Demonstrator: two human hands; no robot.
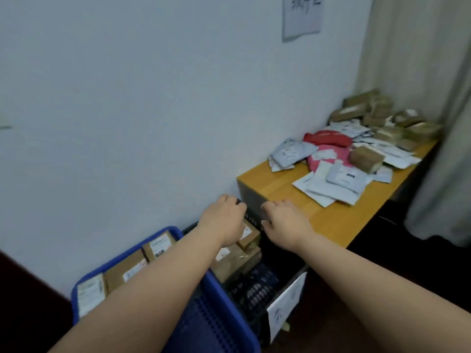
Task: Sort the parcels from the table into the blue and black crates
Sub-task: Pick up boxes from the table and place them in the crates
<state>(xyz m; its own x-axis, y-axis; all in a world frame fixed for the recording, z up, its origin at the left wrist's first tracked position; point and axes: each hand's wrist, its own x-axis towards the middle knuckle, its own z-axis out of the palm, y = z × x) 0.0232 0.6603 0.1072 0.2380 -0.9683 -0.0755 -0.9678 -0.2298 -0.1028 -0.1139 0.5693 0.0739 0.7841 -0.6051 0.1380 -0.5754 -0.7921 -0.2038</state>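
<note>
The black crate (251,219) stands between the blue crate (224,309) and the wooden table (280,189). My left hand (224,217) and my right hand (285,220) both curl their fingers over the black crate's far rim, close to the table's end. Brown boxes (239,261) and dark parcels lie in the black crate. Labelled cardboard boxes (127,270) fill the blue crate. On the table lies a pile of white, grey, pink and red mailer bags (331,171), with brown boxes (369,110) stacked at the far end.
A white wall runs along the left of the crates and table, with a paper sign (302,16) high up. A pale curtain (433,98) hangs at the right. A white label (285,304) hangs on the black crate's near side. Dark furniture (25,301) sits at bottom left.
</note>
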